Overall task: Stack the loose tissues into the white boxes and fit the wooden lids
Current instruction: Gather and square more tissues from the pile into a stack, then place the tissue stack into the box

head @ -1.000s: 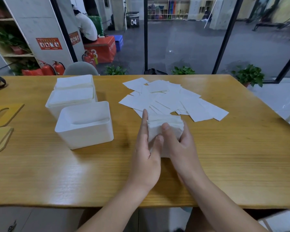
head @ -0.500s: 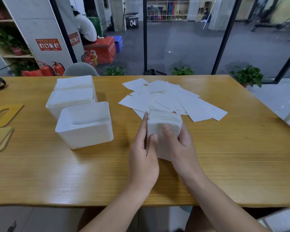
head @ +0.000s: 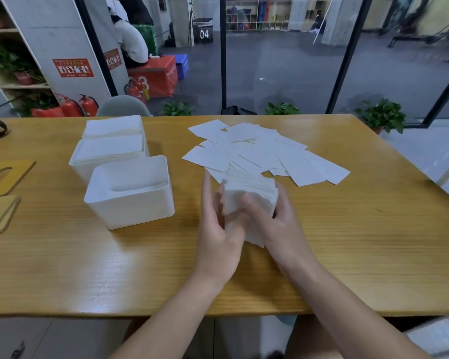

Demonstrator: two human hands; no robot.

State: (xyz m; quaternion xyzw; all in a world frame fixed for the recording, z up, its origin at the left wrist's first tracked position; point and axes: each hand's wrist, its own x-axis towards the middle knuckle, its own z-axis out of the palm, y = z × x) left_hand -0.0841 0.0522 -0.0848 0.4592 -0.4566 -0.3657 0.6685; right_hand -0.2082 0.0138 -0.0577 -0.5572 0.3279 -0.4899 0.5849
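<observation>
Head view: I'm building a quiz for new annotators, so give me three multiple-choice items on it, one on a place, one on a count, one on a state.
1. Where do the loose tissues lie?
A. in front of the boxes
B. on the table, right of the boxes
C. on the floor

2. How many white boxes stand on the table?
A. one
B. three
C. five

3. What is the state of the nearest box?
A. wooden lid fitted
B. tipped over
C. open, no lid

Answers:
1 B: the sheets spread across the tabletop right of the boxes.
2 B: three stand in a row running away from the camera.
3 C: its top is open; the wooden lids lie at the left edge, and both hands hold a tissue stack.
</observation>
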